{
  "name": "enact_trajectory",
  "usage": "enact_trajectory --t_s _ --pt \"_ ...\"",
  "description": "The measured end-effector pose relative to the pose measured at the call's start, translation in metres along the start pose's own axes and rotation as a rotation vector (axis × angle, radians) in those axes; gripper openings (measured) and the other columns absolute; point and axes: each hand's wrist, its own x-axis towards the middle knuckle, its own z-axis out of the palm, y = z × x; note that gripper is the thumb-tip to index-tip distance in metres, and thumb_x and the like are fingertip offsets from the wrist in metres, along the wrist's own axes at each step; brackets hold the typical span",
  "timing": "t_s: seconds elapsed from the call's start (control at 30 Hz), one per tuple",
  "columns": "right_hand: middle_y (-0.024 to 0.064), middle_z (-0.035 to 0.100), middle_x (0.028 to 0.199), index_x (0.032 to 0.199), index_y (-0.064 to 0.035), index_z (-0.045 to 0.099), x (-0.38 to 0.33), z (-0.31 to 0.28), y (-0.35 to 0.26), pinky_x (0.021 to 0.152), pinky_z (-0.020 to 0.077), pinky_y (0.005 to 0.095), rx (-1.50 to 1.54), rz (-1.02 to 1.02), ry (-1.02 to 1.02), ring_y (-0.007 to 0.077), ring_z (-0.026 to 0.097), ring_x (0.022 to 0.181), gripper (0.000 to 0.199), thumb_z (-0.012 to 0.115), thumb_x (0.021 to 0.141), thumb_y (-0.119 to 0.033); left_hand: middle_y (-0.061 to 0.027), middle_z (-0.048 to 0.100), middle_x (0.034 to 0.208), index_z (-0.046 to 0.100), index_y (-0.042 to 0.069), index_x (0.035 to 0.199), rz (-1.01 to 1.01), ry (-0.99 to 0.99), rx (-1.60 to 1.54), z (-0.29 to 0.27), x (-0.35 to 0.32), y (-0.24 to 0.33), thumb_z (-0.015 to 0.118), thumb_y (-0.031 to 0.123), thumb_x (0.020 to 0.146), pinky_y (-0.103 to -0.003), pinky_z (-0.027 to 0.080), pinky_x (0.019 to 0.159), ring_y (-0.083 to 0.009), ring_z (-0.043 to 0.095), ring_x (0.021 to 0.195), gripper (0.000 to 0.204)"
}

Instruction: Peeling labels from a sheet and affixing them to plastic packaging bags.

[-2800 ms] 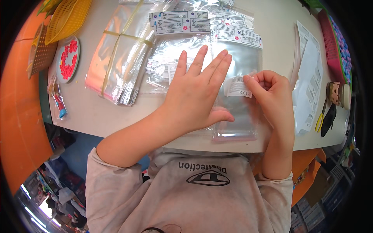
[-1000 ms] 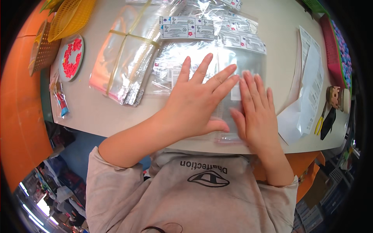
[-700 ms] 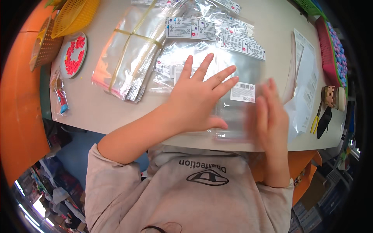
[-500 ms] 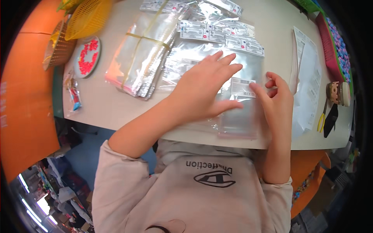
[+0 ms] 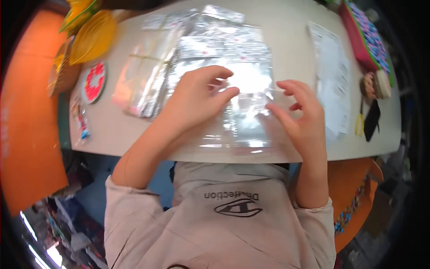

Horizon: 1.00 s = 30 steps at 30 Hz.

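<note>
I'd call this a small packing workshop: a pale table [image 5: 286,27] piled with clear plastic bags [image 5: 148,80], label sheets [image 5: 333,76], scissors [image 5: 359,123], and cluttered floor [image 5: 58,224] below.

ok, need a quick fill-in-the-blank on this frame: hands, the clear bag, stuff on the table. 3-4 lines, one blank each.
The left hand rests on a clear plastic ____ lying flat at the table's near edge.
The right hand hovers at that clear plastic bag with its fingers ____.
The round red-and-white disc lies to the person's ____.
The white paper sheet lies to the person's ____.

Missing: bag; spread; left; right
</note>
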Motion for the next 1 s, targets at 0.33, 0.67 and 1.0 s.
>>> enact_trajectory --t_s 0.33,0.67,1.0 --pt "0.0197 0.067 0.111 0.118 0.0073 0.061 0.012 -0.087 0.082 0.087 0.0496 0.0358 -0.651 0.636 0.243 0.0288 0.064 0.101 0.07 0.082 0.07 -0.04 -0.0199 0.068 0.106 0.062 -0.007 0.115 0.085 -0.242 -0.186 0.068 0.064 0.079 0.072 0.032 0.079 -0.034 0.054 0.084 -0.0283 0.068 0.095 0.054" --pt "0.0127 0.067 0.109 0.114 0.0007 0.066 -0.001 -0.094 0.109 0.083 0.0502 0.0331 -0.372 0.507 0.365 0.0235 0.063 0.101 0.052 0.08 0.073 -0.028 -0.0205 0.062 0.1 0.037 -0.014 0.134 -0.174 -0.317 -0.328 0.138 0.111 0.086 0.077 0.032 0.079 -0.029 0.056 0.074 -0.0198 0.065 0.087 0.082" --pt "0.0098 0.068 0.104 0.102 0.0002 0.067 -0.008 -0.081 0.092 0.082 0.0496 0.0308 -0.479 0.183 0.408 0.022 0.064 0.096 0.028 0.073 0.082 -0.018 -0.0184 0.063 0.097 0.045 -0.012 0.129 -0.249 -0.346 -0.533 0.12 0.099 0.086 0.075 0.026 0.081 -0.03 0.056 0.077 -0.0224 0.066 0.086 0.068"
